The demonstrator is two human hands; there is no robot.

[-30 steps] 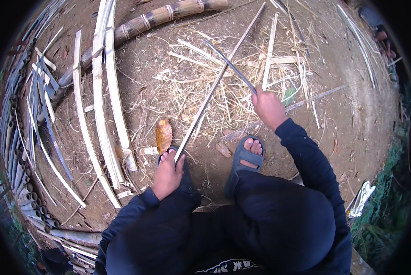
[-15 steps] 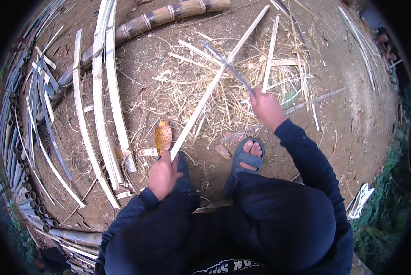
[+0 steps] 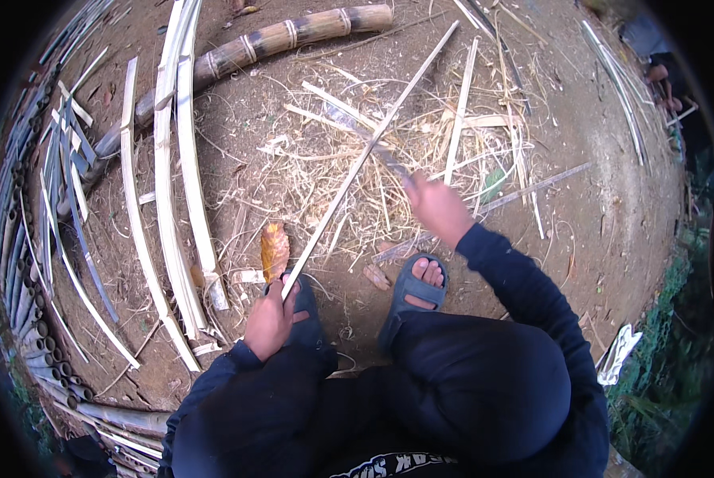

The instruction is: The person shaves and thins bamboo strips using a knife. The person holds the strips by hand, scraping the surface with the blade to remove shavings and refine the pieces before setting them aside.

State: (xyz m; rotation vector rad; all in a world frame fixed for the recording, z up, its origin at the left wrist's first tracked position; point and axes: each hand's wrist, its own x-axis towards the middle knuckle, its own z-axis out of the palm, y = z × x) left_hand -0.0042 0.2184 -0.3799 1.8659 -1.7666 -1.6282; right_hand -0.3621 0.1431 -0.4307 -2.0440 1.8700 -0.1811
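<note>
My left hand (image 3: 269, 325) is closed round the near end of a long pale bamboo strip (image 3: 337, 201). The strip slants up and to the right, away from me, above the shavings. In my right hand (image 3: 440, 212) is a long knife (image 3: 390, 163), its grip hidden in the fist. The blade points up and to the left and crosses the strip about midway; its far part is blurred. Thin curled bamboo shavings (image 3: 293, 171) lie under both. A dry orange leaf (image 3: 275, 251) lies just beyond my left hand.
Several split bamboo strips (image 3: 139, 219) lie at the left, some over a thick bamboo pole (image 3: 293, 33). Stacked bamboo poles (image 3: 26, 299) line the left edge. My sandalled feet (image 3: 420, 291) stand close by. Another person (image 3: 661, 80) is at the far right; crumpled white material (image 3: 620, 354) lies below.
My right hand has moved left and nearer to me with the knife. The blade now crosses the strip lower down. The strip has turned slightly in my left hand, and the whole view has shifted a little.
</note>
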